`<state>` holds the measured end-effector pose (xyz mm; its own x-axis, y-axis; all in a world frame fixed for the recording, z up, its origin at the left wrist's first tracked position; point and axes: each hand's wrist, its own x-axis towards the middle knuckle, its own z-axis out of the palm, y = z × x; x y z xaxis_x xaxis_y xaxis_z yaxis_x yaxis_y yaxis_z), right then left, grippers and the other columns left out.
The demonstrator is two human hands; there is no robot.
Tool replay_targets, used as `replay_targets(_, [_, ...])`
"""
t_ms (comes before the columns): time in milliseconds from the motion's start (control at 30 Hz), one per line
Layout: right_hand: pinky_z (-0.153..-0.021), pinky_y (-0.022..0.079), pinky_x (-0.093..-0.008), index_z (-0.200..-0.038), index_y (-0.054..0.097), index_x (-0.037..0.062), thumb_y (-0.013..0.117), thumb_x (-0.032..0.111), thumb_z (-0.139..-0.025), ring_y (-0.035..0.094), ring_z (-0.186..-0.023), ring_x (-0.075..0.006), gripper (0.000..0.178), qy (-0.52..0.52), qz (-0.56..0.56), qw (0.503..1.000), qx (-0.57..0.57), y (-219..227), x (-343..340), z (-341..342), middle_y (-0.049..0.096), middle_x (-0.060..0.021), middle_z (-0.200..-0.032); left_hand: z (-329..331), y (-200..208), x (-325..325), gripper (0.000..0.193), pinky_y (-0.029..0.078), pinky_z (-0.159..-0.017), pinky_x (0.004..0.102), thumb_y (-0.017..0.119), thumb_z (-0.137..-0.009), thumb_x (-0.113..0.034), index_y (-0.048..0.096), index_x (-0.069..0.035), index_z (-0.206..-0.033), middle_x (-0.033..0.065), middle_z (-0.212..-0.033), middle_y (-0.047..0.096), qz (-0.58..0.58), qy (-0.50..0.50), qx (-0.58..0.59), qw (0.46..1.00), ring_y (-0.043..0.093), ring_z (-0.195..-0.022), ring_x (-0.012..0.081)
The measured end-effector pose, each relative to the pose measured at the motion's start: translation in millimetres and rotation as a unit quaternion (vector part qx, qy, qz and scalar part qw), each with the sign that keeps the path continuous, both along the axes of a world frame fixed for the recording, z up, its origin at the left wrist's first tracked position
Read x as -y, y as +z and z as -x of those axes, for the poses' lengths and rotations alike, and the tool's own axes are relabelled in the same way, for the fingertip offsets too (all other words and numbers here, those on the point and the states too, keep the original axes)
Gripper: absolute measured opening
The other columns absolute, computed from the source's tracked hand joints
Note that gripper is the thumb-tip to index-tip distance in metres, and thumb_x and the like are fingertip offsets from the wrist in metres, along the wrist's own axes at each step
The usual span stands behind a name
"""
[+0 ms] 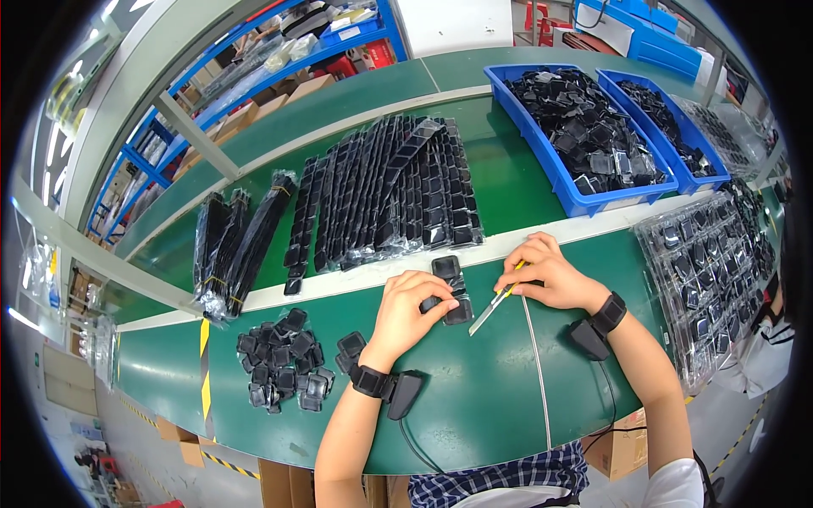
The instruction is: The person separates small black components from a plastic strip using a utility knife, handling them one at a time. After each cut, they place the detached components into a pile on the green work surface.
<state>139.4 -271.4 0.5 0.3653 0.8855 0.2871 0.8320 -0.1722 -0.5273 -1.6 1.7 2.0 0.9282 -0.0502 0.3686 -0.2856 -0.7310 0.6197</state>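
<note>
My left hand (406, 311) is closed in a pinch at a short strip of black square pieces in clear plastic (446, 268), which lies on the green worktable near the white rail. Its fingertips cover the middle of the strip, and a dark piece shows between them. To the right, my right hand (542, 273) grips a yellow utility knife (506, 292). The knife's bare blade slants down and left, apart from the strip. Beside my left wrist are a few loose black pieces (350, 345), and further left lies a pile of separate black pieces (284, 360).
Beyond the rail lie many long strips of black pieces (389, 195) and bundled strips (254, 245). Blue bins (555, 178) heaped with black pieces stand at the back right. Clear trays with black pieces (703, 271) sit at the right. Cables (415, 444) trail from both wrist bands.
</note>
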Motion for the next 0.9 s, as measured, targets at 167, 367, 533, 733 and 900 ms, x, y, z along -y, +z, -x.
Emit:
replay_targets(167, [-0.120,0.022,-0.0448,-0.110,0.081,0.0250,0.077,0.019,-0.089,0.055,-0.110,-0.0184,0.022,-0.007,-0.008,1.000,-0.021,3,2,2,0.061,0.0034,-0.107,-1,7,-25,0.011,0.048,-0.096,0.0387,0.082,-0.081,-0.008,0.071,-0.005,-0.084,0.0067,-0.099,0.075,0.023,0.019,0.029,0.999,0.068,-0.101,0.0270])
replay_targets(367, [-0.119,0.022,-0.0441,-0.109,0.081,0.0251,0.077,0.018,-0.088,0.055,-0.111,-0.0179,0.023,-0.005,-0.019,0.999,-0.028,1,0,2,0.061,0.0035,-0.106,4,14,-30,0.013,0.045,-0.100,0.0417,0.079,-0.082,-0.016,0.072,-0.009,-0.091,0.0036,-0.109,0.072,-0.039,0.059,0.034,0.997,0.064,-0.107,0.0270])
replay_targets(533, [-0.119,0.023,-0.0435,-0.110,0.081,0.0252,0.078,0.018,-0.088,0.055,-0.111,-0.0175,0.024,-0.008,-0.024,0.999,-0.029,2,1,1,0.062,0.0035,-0.106,6,17,-11,0.020,0.043,-0.104,0.0414,0.084,-0.080,-0.021,0.078,-0.014,-0.097,0.0010,-0.112,0.069,-0.122,0.009,0.042,0.992,0.062,-0.111,0.0249])
replay_targets(733, [-0.118,0.023,-0.0440,-0.109,0.081,0.0244,0.079,0.017,-0.086,0.055,-0.110,-0.0181,0.024,-0.009,-0.026,0.999,-0.030,2,0,2,0.062,0.0032,-0.106,6,14,-9,0.027,0.039,-0.110,0.0435,0.087,-0.076,-0.024,0.083,-0.017,-0.102,-0.0005,-0.126,0.067,-0.142,0.019,0.042,0.989,0.057,-0.122,0.0257])
replay_targets(900, [-0.118,0.023,-0.0446,-0.107,0.082,0.0237,0.080,0.015,-0.085,0.054,-0.108,-0.0189,0.024,-0.012,-0.028,0.999,-0.029,1,0,2,0.061,0.0028,-0.106,7,16,-6,0.040,0.035,-0.115,0.0453,0.086,-0.079,-0.030,0.079,-0.018,-0.117,0.0016,-0.140,0.062,-0.155,0.020,0.010,0.988,0.052,-0.134,0.0279])
